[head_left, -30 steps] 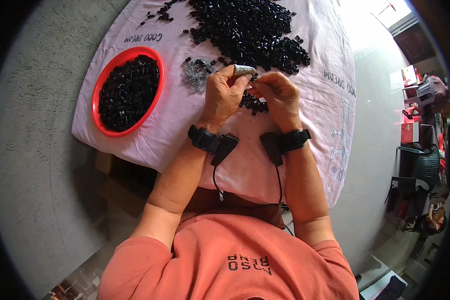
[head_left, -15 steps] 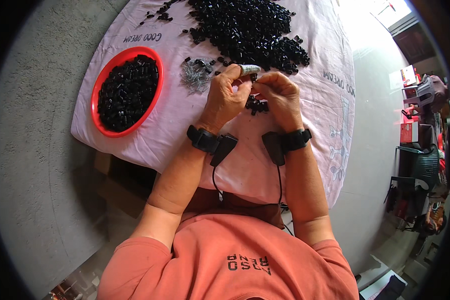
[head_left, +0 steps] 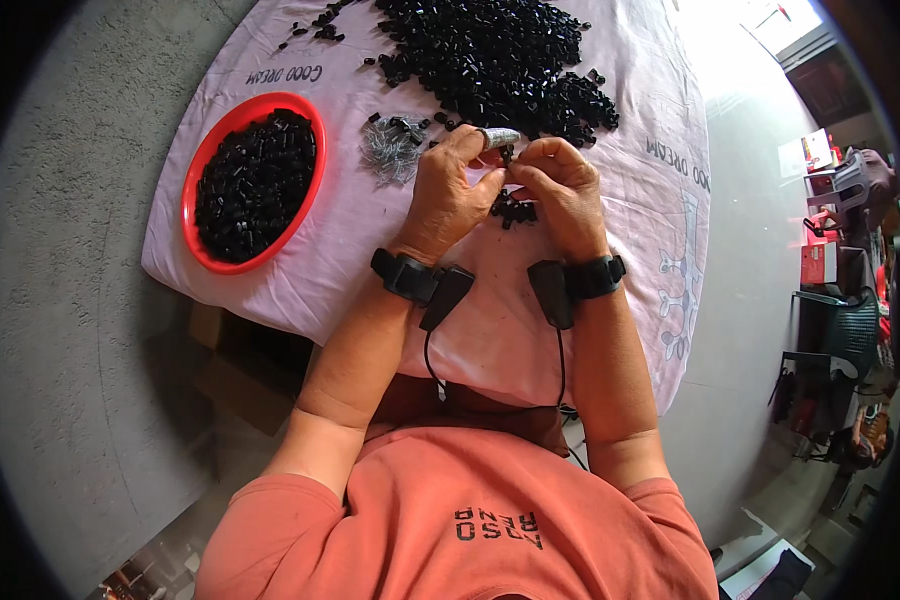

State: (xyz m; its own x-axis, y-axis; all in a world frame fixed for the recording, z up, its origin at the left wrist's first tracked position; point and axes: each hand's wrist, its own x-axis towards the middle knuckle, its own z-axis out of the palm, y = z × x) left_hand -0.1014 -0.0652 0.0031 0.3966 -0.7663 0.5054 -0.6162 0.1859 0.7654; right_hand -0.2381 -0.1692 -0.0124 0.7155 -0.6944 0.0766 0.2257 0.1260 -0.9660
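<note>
My left hand (head_left: 447, 192), its index finger wrapped in a pale grey covering, pinches a small black plastic piece (head_left: 506, 155). Right beside that piece, my right hand (head_left: 564, 188) has its thumb and fingertips pressed together; whatever lies between them is too small to make out. Under and between the hands, a little cluster of black plastic pieces (head_left: 515, 212) rests on the pink cloth (head_left: 360, 255). A heap of thin silvery metal pins (head_left: 390, 152) lies left of my left hand. Beyond both hands spreads a large pile of similar black pieces (head_left: 490, 55).
A red plastic basin (head_left: 320, 170) full of black pieces stands on the left of the cloth-covered table. Black straps with boxy devices and cables sit on both my wrists. A green chair (head_left: 850, 335) and other furniture stand far right on the grey floor.
My right hand has shifted very slightly to the right, its fingertips still by the black piece. The left hand keeps its pinch almost in the same place.
</note>
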